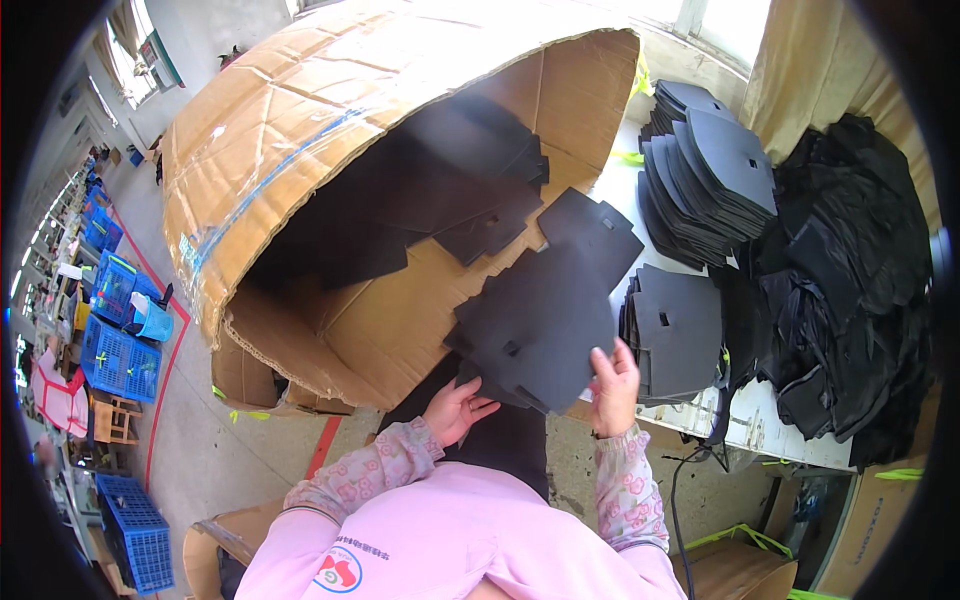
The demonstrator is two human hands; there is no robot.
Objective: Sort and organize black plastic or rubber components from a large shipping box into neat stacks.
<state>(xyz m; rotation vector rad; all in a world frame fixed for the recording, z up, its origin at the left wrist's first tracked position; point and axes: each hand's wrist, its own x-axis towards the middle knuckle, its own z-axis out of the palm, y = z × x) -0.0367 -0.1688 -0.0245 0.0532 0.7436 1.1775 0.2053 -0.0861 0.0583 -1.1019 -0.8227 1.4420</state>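
Thin black panels (pixel 545 325), each with a small rectangular hole, are fanned in a loose bunch in front of me. At their right edge my right hand (pixel 613 388) is closed, thumb and fingers pinching the panel. My left hand (pixel 458 410) is by the lower left edge of the bunch, its fingers apart and the tips close to or touching that edge. Behind the bunch, another black panel (pixel 590 235) lies between the box and the table. A large cardboard box (pixel 400 320) on its side opens toward me, with more black panels (pixel 480 180) inside.
On the white table (pixel 800 440) at right stand a tall stack of black panels (pixel 715 170) and a shorter stack (pixel 678 330). Beside them is a heap of black fabric (pixel 850 280). A dark cable (pixel 680 520) hangs below. Blue crates (pixel 120 358) line the far left floor.
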